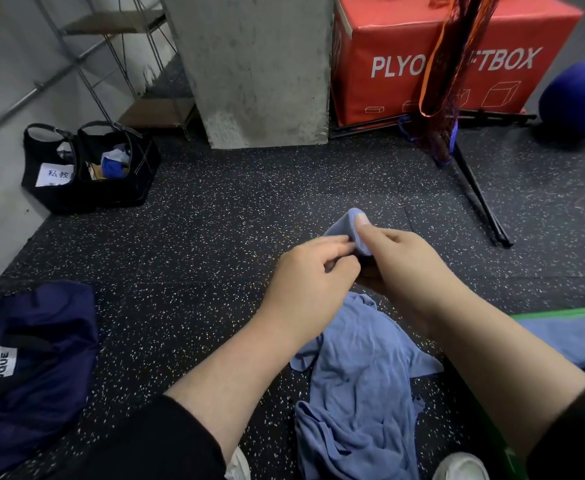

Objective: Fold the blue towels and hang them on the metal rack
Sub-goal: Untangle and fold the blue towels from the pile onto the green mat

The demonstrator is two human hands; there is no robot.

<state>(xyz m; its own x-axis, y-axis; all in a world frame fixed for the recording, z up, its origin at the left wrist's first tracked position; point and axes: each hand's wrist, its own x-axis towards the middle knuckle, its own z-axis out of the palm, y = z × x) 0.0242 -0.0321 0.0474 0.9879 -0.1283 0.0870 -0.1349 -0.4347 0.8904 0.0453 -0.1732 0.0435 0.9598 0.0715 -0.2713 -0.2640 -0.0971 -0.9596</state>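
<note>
A light blue towel (357,382) hangs crumpled from my hands down toward the speckled floor between my feet. My left hand (313,268) pinches its upper edge with curled fingers. Close beside it, my right hand (393,252) pinches a corner of the same towel, which sticks up above my thumb. More blue cloth (575,336) lies flat at the right edge. A metal rack (111,60) with wooden shelves stands at the far left against the wall.
A dark navy bag (31,368) lies at the lower left. A black tote (86,168) with items sits by the wall. Beyond are a concrete pillar (260,67), a red plyo box (457,57), a black stand (474,188) with netting and a blue ball (582,95).
</note>
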